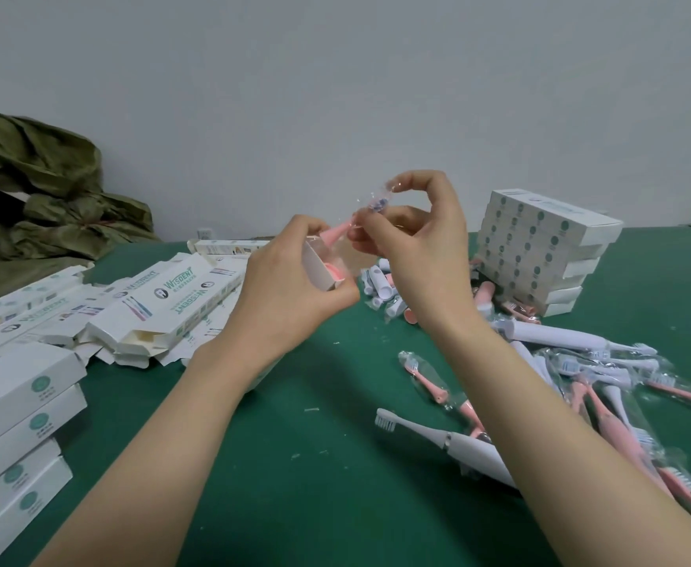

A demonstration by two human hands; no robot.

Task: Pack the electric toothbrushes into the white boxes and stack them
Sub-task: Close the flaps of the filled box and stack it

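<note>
Closest in, at about 8 o'clock, sat a stack of closed white boxes point(16, 423) with round green stickers I couldn't read. Over at 4 o'clock a bare white toothbrush point(450, 439) lay on the green table point(294, 464), bristle end pointing to roughly 10 o'clock, right beside a messy pile of bagged pink brushes point(605, 403).

Dead centre, the left hand point(290, 288) had its fingers curled round an open white box point(319, 266), mouth facing up toward 1 o'clock. The right hand point(417, 243) was pinching the bristle end of a pink brush head point(337, 233) in a clear wrapper, thumb against fingertips. Its long axis ran 8 to 2 o'clock, base at the box mouth, bristles at the 2 end.

Behind the left hand, at 10 o'clock, a heap of unfilled cartons point(172, 296) was printed "WISDENT" in teal, with a little picture of brushes. At 2 o'clock near the wall stood a far stack of boxes point(540, 247), green dots down the side. An olive bag point(37, 190) slumped way out at 10
</note>
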